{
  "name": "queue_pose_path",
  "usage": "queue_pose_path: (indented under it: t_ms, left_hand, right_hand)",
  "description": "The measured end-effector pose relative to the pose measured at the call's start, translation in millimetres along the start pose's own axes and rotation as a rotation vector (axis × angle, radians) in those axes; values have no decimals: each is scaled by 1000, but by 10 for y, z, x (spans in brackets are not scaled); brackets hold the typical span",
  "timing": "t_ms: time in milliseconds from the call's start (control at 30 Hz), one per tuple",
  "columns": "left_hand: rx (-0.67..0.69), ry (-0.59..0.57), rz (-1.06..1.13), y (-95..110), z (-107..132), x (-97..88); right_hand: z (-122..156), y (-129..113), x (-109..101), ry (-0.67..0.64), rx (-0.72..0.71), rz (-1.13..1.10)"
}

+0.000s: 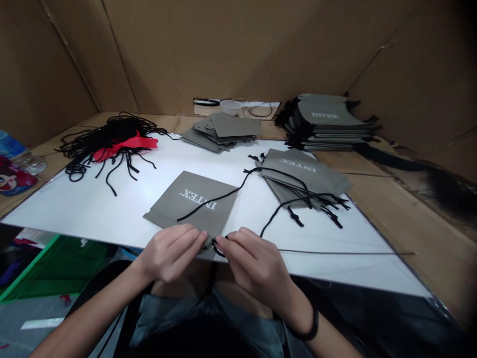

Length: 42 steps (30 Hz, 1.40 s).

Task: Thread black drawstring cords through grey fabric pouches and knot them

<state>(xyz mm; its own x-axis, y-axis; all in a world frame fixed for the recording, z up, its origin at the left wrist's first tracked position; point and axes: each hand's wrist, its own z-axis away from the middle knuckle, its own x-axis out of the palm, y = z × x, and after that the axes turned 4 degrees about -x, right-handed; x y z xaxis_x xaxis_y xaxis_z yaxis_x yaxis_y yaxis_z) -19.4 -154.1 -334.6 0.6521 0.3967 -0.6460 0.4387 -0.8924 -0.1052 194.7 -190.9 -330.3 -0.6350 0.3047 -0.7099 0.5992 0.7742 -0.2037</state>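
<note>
A grey pouch (194, 201) printed INTEX lies on the white board (93, 209) at its near edge. My left hand (169, 251) pinches the pouch's near edge, fingers closed. Beside it, my right hand (253, 266) is closed on the end of a black cord (219, 196). The cord runs across the pouch up to the right, towards a small pile of finished grey pouches (301, 174) with knotted cords.
A tangle of black cords with a red strip (112, 141) lies at the back left. Flat grey pouches (221, 130) sit at the back centre, a tall stack of pouches (328, 122) at the back right. Cardboard walls surround the table. A water bottle (18, 154) stands far left.
</note>
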Motion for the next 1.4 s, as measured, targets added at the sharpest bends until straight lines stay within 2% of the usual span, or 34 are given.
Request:
queue_pose_path:
  t_ms: [167, 367, 500, 633, 833, 967, 1133, 1267, 1400]
  left_hand:
    - [-19, -37, 38, -3, -64, -2]
    - [54, -49, -42, -9, -175, 12]
    - [29, -93, -76, -56, -231, 85]
    - [-43, -106, -82, -127, -283, 150]
    - [-86, -40, -50, -122, -347, 204]
    - [-108, -22, 4, -100, -347, 256]
    - [-184, -64, 131, -103, -309, 325]
    - [-194, -91, 111, -140, -289, 382]
    - [-157, -186, 101, -218, -410, 289]
  right_hand:
    - [10, 0, 73, 17, -109, 148]
    - [-25, 60, 98, -38, -156, 191]
    - [-81, 149, 61, -51, -113, 142]
    - [-151, 212, 21, -5, -72, 231]
    - [-92, 263, 70, 67, -48, 338]
    - [-54, 274, 100, 41, -70, 374]
    - [-73, 276, 111, 6, -84, 369]
    - [-94, 273, 108, -39, -49, 340]
    - [-125, 287, 118, -22, -3, 319]
